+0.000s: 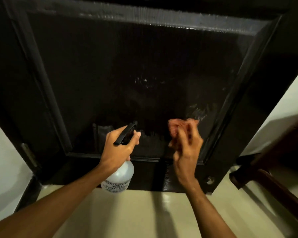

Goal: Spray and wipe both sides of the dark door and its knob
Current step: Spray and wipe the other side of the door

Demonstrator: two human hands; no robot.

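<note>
Gripping a spray bottle by its neck, the left hand is curling its fingers round the black trigger head, whose nozzle is pointing at the door. The right hand is clutching a crumpled pinkish cloth in its bent fingers and is holding it up at the door's recessed panel, just right of the bottle. Blur is hiding whether the cloth is touching the surface.

The door is standing straight ahead, dark and glossy, filling most of the view. Wet streaks are glinting just above the cloth, and fainter ones are showing near the panel's middle. A hinge is sitting on its left edge and a small round metal fitting near its lower right corner. A pale floor is lying below, and a dark wooden rail is running along the right.
</note>
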